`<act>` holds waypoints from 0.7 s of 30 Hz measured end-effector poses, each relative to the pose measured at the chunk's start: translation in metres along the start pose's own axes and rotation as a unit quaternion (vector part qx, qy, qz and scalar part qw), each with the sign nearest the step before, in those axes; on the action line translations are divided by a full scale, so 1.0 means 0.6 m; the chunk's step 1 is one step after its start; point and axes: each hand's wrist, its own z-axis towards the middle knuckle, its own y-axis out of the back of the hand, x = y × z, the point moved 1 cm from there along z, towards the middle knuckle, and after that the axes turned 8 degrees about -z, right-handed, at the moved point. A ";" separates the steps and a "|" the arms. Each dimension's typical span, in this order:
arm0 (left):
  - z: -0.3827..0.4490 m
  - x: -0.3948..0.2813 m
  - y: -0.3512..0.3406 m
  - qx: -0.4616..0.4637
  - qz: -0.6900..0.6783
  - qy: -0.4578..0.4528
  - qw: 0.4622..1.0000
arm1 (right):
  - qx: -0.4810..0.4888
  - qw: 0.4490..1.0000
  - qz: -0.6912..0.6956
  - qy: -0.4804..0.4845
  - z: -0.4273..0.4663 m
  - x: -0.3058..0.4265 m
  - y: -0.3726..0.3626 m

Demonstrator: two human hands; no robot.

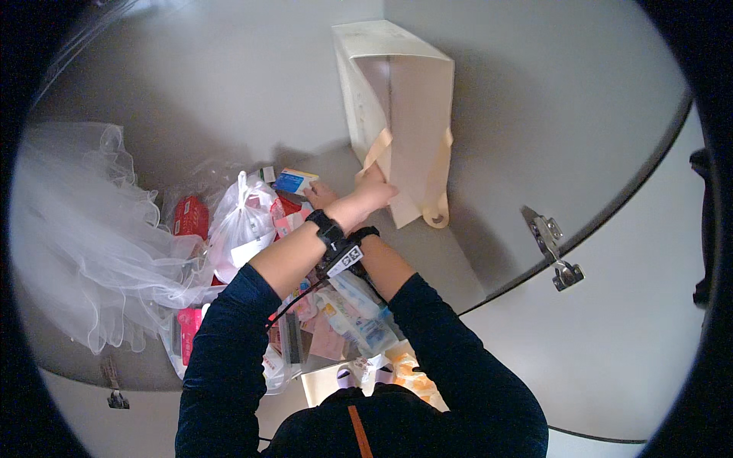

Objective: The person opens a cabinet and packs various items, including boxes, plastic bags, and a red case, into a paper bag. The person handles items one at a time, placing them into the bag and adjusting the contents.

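My forearms cross at the wrists, the left over the right. My left hand (371,193) is closed at the near edge of a tall white paper bag (366,109), by its cream ribbon handle (376,150). The bag's open side faces me and its inside looks bare. Lower and to the left, the fingertips of my right hand (322,196) touch the end of a small blue, white and yellow box (295,181); the wrist hides part of this hand, so its grip is unclear. A knotted white plastic bag (241,220) stands left of the box.
White tulle (97,229) spreads over the left side. A red package (190,216), a clear plastic bin (279,378) and plastic packets (361,320) crowd the cabinet shelf (458,269). A metal hinge (552,252) juts out at the right beside the open door (590,355).
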 end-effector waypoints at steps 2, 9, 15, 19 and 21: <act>-0.012 0.005 0.008 0.011 -0.043 0.006 0.999 | 0.053 0.986 -0.117 0.105 -0.032 -0.019 0.022; -0.021 -0.023 0.052 0.089 -0.095 0.002 0.992 | 0.183 0.977 0.047 0.097 -0.179 0.001 0.222; -0.041 -0.072 0.064 0.075 -0.004 0.046 0.996 | 0.121 0.943 0.305 -0.053 -0.244 0.013 0.375; -0.039 -0.081 0.064 0.074 0.023 0.064 0.995 | -0.065 0.946 0.292 -0.122 -0.227 0.012 0.389; -0.029 -0.080 0.070 0.093 0.040 0.068 0.993 | -0.122 0.955 0.239 -0.127 -0.221 0.005 0.389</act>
